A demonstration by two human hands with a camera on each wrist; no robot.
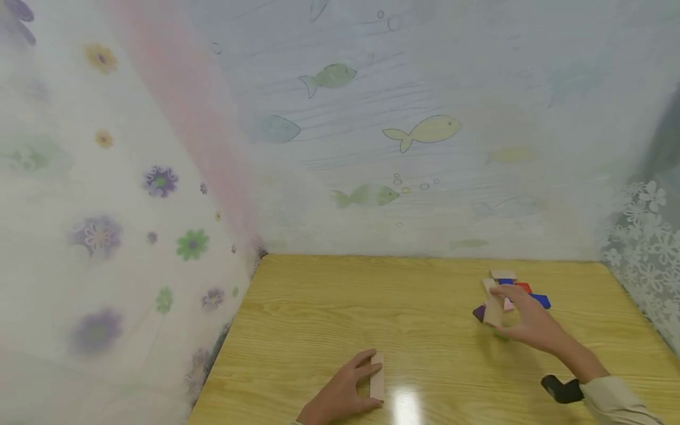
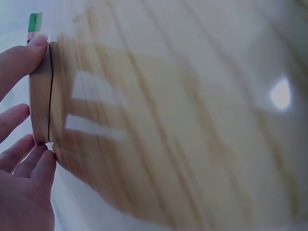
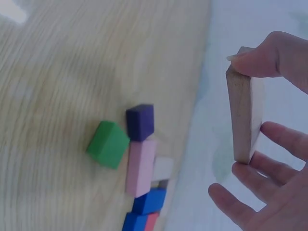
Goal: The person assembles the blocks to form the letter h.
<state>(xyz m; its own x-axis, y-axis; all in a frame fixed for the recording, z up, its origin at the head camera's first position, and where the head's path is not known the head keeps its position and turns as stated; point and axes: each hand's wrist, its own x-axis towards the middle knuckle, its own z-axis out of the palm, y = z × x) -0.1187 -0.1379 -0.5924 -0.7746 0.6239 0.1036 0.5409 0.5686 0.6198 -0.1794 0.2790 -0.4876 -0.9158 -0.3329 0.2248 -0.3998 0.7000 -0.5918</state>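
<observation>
My left hand (image 1: 342,391) holds a plain wooden block (image 1: 376,378) by its two ends at the table's near middle. The left wrist view shows this block (image 2: 40,103) on the tabletop, with the thumb at one end and fingertips at the other. To the right, my right hand (image 1: 533,321) pinches another plain wooden block (image 1: 494,308) lengthwise between thumb and fingers. In the right wrist view that block (image 3: 243,110) is raised off the table. Below it lie a green block (image 3: 109,144), a purple block (image 3: 140,122), a pink block (image 3: 140,168) and blue blocks (image 3: 149,201).
Beyond my right hand lie a red block (image 1: 523,287), a long blue block (image 1: 540,301) and a plain wooden block (image 1: 502,274). A black object (image 1: 562,389) is by the right sleeve (image 1: 616,398). Patterned cloth walls (image 1: 340,230) enclose the wood-grain table (image 1: 319,307).
</observation>
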